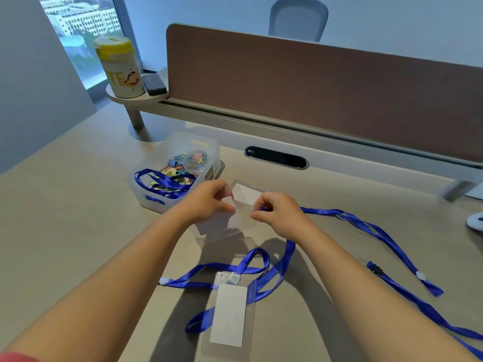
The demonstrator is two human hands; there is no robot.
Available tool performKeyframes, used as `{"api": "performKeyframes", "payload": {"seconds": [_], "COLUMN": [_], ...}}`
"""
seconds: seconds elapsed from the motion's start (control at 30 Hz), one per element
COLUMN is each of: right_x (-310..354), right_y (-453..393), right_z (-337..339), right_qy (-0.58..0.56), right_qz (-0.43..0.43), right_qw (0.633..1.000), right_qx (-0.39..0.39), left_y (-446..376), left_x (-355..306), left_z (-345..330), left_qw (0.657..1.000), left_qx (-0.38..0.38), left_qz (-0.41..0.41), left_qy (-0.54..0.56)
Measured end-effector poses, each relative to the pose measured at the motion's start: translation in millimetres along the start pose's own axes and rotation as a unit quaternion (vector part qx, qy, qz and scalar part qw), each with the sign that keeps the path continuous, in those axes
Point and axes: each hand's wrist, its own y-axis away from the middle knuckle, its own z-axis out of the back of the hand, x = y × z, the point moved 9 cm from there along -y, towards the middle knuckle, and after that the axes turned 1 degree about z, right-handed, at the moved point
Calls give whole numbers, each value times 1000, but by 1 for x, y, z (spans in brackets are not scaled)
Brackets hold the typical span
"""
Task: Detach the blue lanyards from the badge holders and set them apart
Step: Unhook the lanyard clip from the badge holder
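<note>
Your left hand (209, 202) and right hand (277, 212) meet above the counter (78, 231), and between them you hold a clear badge holder (244, 205) lifted off the surface. Your left grip is pinched narrow on the holder's left edge, thumb against fingers. Your right grip is closed small at the holder's right edge, where a bit of blue shows between the fingertips; it looks like the clip end of a lanyard, though the blur there keeps that from being sure.

From your right hand a blue lanyard (371, 228) runs off to the right across the counter and doubles back toward your right forearm. Part of it drops down under your wrist toward the near edge.

A second badge holder (230, 314) lies flat on the counter between your forearms, with a white card inside. Its own lanyard (209, 270) is clipped to its top and loops around it, one strand passing under the holder's left side.

Beside your left hand, toward the far left, sits a translucent bin (209, 150) with coloured binder clips (177, 168) and another blue strap (162, 182) piled in it. Farther back, a yellow-lidded canister (120, 66) stands on a small raised shelf (115, 96) next to the brown divider (326, 100).
</note>
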Motion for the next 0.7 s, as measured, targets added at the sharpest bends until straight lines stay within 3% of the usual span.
{"api": "performKeyframes", "payload": {"seconds": [0.23,0.37,0.5,0.63,0.7], "right_x": [0,-1,4,3,1], "right_y": [-6,-8,-6,-2,-1], "right_z": [28,36,43,48,50], "right_qy": [-124,-113,7,87,106], "right_qz": [-16,-13,14,17,14], "right_qw": [990,990,997,992,989], "right_qx": [-70,-79,-82,-90,-100], "left_y": [-1,-6,-11,-10,-9], "left_x": [-23,-40,-52,-62,-66], "left_z": [24,15,5,4,-1], "left_qw": [982,988,990,967,962], "left_qx": [-177,-135,-90,-121,-121], "left_qz": [-25,-66,-89,-116,-134], "left_qy": [66,40,-68,-192,-203]}}
